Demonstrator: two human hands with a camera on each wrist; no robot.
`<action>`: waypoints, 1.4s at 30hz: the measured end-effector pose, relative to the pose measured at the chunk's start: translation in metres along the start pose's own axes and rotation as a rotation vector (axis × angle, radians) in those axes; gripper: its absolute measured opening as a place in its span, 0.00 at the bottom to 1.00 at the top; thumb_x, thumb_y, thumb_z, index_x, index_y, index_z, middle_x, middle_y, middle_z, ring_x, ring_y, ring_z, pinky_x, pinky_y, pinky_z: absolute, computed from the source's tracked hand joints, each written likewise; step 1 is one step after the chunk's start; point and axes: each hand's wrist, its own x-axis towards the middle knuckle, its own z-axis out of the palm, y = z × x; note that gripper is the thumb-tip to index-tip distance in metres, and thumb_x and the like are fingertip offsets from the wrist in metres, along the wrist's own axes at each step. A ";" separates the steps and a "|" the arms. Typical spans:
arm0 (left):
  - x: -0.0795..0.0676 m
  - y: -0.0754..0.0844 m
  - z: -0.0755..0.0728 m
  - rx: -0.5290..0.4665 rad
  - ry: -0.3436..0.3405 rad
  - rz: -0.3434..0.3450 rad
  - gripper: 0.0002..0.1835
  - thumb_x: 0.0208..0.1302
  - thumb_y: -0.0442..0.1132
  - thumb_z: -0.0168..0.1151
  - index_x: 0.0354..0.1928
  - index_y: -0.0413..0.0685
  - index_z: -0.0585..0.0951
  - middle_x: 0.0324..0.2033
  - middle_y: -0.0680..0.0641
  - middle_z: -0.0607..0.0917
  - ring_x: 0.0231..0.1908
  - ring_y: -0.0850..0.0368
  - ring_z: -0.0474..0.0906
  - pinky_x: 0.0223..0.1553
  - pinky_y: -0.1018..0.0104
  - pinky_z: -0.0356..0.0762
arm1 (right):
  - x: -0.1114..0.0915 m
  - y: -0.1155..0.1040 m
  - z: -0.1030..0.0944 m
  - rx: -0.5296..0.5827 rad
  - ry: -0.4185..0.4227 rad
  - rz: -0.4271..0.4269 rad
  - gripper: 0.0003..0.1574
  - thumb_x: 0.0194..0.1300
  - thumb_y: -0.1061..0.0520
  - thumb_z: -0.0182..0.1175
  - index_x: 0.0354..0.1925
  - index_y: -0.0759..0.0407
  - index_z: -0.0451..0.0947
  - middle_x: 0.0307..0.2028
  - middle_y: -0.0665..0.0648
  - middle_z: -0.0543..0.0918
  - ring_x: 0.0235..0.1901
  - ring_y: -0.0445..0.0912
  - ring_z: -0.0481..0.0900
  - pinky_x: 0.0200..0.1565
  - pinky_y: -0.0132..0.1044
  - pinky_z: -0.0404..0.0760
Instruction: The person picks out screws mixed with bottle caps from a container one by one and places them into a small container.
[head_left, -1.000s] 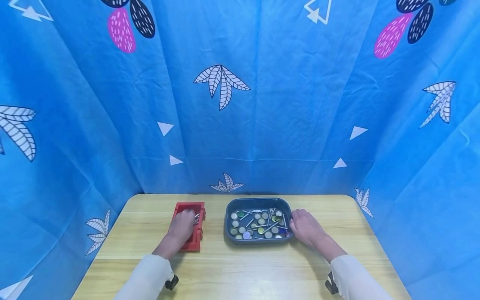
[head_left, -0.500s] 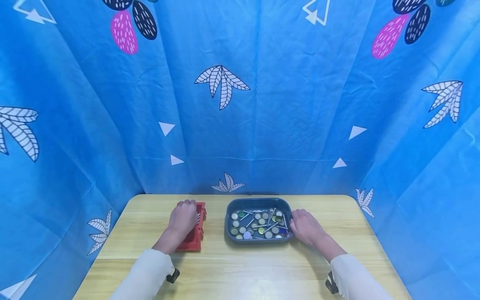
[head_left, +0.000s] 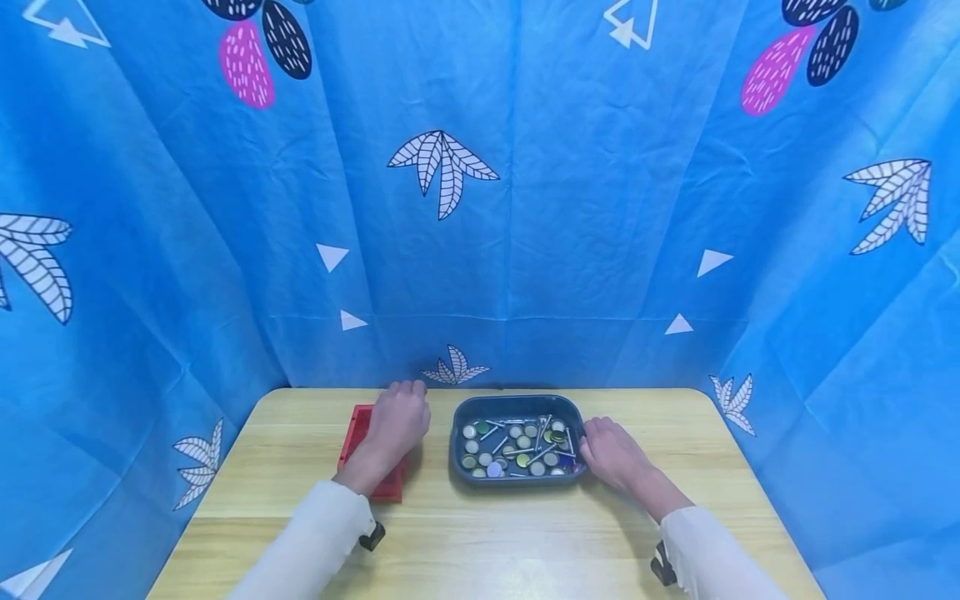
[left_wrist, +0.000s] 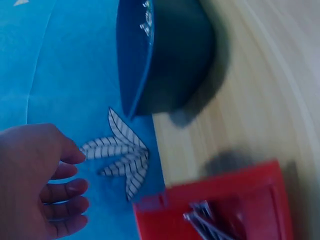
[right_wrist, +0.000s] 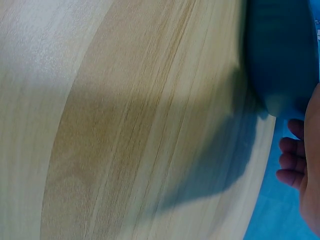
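Observation:
My left hand (head_left: 401, 414) hovers over the right side of a red plastic bin (head_left: 358, 427). In the left wrist view its fingers (left_wrist: 72, 205) are loosely bent, and nothing shows between them. Shiny metal bolts (left_wrist: 207, 222) lie inside the bin. At the right end of a dark blue-grey tray (head_left: 517, 483), my right hand (head_left: 615, 454) holds the rim, its thumb hidden in the right wrist view. The tray contains several bottle caps (head_left: 537, 469), mostly pale, some green or gold, mixed with long silver bolts (head_left: 540, 456).
Both containers stand on a light wooden table (head_left: 480, 542), the red bin left of the tray. A blue patterned curtain (head_left: 480, 275) hangs behind and along both sides of the table.
My left hand has risen out of the red bin and moved right and away, over the bin's right edge. The right hand and the tray stay put.

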 end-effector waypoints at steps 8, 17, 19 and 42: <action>0.015 0.035 0.007 -0.144 -0.029 0.040 0.10 0.64 0.38 0.67 0.43 0.39 0.83 0.34 0.43 0.87 0.33 0.49 0.82 0.36 0.58 0.86 | 0.000 0.000 0.000 0.005 -0.016 0.015 0.14 0.76 0.52 0.52 0.45 0.61 0.78 0.36 0.53 0.79 0.40 0.47 0.75 0.51 0.48 0.80; 0.024 0.068 0.013 -0.294 -0.144 0.101 0.10 0.67 0.39 0.65 0.46 0.42 0.84 0.41 0.43 0.88 0.44 0.50 0.85 0.44 0.57 0.88 | 0.001 0.001 0.003 0.009 -0.009 0.022 0.14 0.76 0.52 0.51 0.45 0.60 0.78 0.37 0.54 0.79 0.41 0.48 0.75 0.52 0.49 0.80; 0.025 0.074 0.016 -0.329 -0.172 0.113 0.10 0.68 0.40 0.64 0.47 0.42 0.84 0.43 0.43 0.88 0.47 0.49 0.86 0.49 0.56 0.88 | 0.000 0.001 0.003 0.014 -0.011 0.023 0.14 0.76 0.52 0.52 0.44 0.60 0.78 0.37 0.54 0.79 0.41 0.48 0.75 0.52 0.49 0.80; 0.022 0.129 0.050 -0.186 -0.363 0.376 0.15 0.74 0.46 0.57 0.51 0.43 0.80 0.42 0.47 0.85 0.41 0.54 0.79 0.46 0.61 0.84 | 0.000 0.000 0.001 0.023 -0.014 0.026 0.14 0.76 0.52 0.50 0.45 0.61 0.77 0.38 0.55 0.80 0.42 0.50 0.76 0.53 0.50 0.80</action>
